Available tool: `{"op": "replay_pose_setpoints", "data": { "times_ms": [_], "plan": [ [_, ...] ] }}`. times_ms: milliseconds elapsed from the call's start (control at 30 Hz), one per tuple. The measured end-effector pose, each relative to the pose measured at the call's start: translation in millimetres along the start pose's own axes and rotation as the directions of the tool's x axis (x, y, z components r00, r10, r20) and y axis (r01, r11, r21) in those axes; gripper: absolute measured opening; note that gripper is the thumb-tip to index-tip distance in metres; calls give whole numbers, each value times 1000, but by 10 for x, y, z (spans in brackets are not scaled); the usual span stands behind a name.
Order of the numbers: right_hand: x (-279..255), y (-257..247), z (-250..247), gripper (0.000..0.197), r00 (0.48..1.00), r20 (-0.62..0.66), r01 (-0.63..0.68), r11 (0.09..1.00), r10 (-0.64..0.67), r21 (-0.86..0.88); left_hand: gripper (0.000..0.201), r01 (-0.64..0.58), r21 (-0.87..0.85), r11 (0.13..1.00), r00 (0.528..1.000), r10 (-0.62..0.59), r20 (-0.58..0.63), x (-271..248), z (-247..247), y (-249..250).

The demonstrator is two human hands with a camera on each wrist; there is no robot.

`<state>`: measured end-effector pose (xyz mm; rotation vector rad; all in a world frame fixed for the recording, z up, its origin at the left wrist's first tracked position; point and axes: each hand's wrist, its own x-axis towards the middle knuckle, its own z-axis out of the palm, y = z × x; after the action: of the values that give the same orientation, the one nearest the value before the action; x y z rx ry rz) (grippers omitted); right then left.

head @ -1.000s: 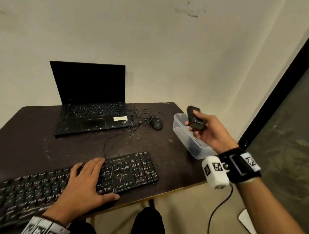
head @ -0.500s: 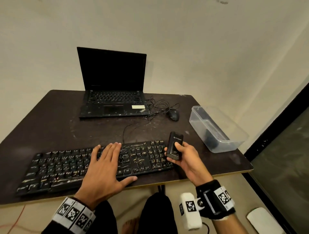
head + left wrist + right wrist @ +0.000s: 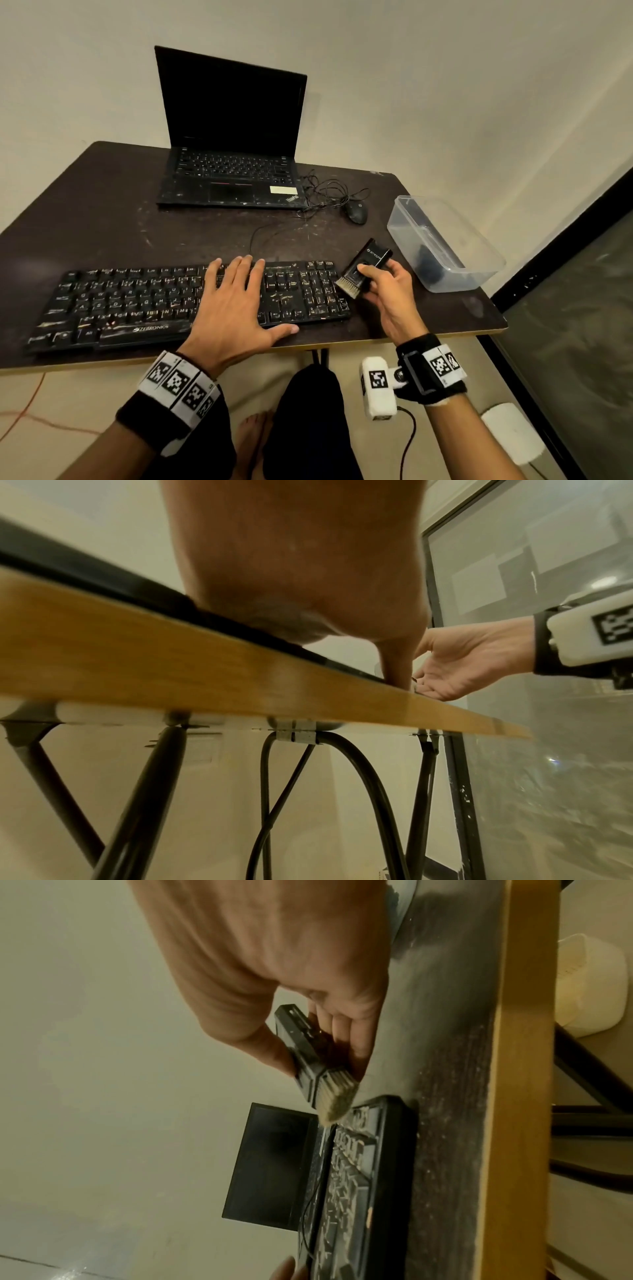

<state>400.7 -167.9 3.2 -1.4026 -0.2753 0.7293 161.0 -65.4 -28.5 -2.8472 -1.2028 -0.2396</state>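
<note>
A black keyboard (image 3: 137,301) lies along the near edge of the dark table (image 3: 102,212). My left hand (image 3: 236,298) rests flat on its keys, fingers straight. My right hand (image 3: 383,287) grips a small black brush (image 3: 364,270) between thumb and fingers, just past the keyboard's right end. Pale bristles (image 3: 346,287) stick out of the brush and point down-left at the number pad. In the right wrist view the brush (image 3: 308,1053) is pinched in my right hand (image 3: 308,1015), and its bristles (image 3: 337,1099) hang just over the keyboard (image 3: 369,1177) corner.
An open black laptop (image 3: 233,144) stands at the back of the table, with a wired mouse (image 3: 356,211) and tangled cable to its right. A clear plastic tub (image 3: 445,246) with something dark inside sits at the right edge. A glass door frame rises at the right.
My right hand brought the brush from above the tub to the keyboard's right end. The bristles now show. The brush has tilted toward the keys. My left hand stayed on the keyboard.
</note>
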Motion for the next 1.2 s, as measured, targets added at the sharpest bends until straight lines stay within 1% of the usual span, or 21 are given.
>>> {"op": "replay_pose_setpoints", "data": {
  "times_ms": [67, 167, 200, 267, 367, 433, 533, 600, 667, 767, 833, 933, 1033, 1133, 1200],
  "plan": [
    [28, 29, 22, 38, 999, 3, -37, 999, 37, 31, 136, 9, 1, 1000, 1000, -9, 20, 28, -10, 33],
    [62, 19, 36, 17, 991, 36, -129, 987, 126, 94, 135, 18, 7, 1000, 999, -18, 31, 31, 15, 30],
    [74, 7, 33, 13, 988, 49, -152, 981, 148, 120, 134, 17, 4, 1000, 1000, -17, 21, 25, 25, 26],
    [93, -14, 28, 10, 984, 63, -175, 975, 167, 138, 133, 10, -1, 1000, 1000, -10, 8, 12, 45, 10],
    [109, -29, 13, 11, 985, 75, -163, 981, 156, 103, 131, 1, -12, 1000, 1000, -1, -1, 12, 64, -22],
    [108, -15, 7, 14, 990, 84, -116, 992, 111, 55, 131, -1, -13, 1000, 1000, 1, -7, 20, 54, -42],
    [88, 34, 8, 22, 996, 83, 38, 999, -35, -26, 134, 3, 13, 1000, 1000, -3, 15, 16, 11, -80],
    [60, 62, 22, 29, 986, 100, 141, 984, -130, -106, 136, 4, 26, 1000, 999, -5, 46, -6, -31, -119],
    [31, 91, 29, 32, 972, 138, 215, 956, -190, -200, 139, 12, 15, 1000, 996, -13, 85, -36, -67, -150],
    [-15, 134, 25, 36, 955, 196, 269, 926, -221, -265, 147, 54, -12, 998, 989, -51, 139, -49, -101, -81],
    [-12, 120, 8, 32, 951, 215, 284, 905, -223, -316, 148, 70, -31, 997, 988, -65, 137, -8, -92, 22],
    [21, 58, -38, 21, 958, 221, 262, 877, -185, -402, 146, 75, 6, 997, 987, -75, 145, 34, -31, 124],
    [62, -14, -98, 20, 959, 248, 236, 874, -138, -424, 143, 63, 38, 997, 992, -67, 103, 28, 4, 111],
    [80, -51, -125, 22, 948, 261, 295, 817, -184, -496, 140, 32, 65, 997, 997, -36, 64, 6, 1, 56],
    [76, -73, -121, 25, 927, 279, 363, 793, -251, -489, 139, 14, 64, 998, 998, -17, 54, 3, -1, 13]
  ]
}}
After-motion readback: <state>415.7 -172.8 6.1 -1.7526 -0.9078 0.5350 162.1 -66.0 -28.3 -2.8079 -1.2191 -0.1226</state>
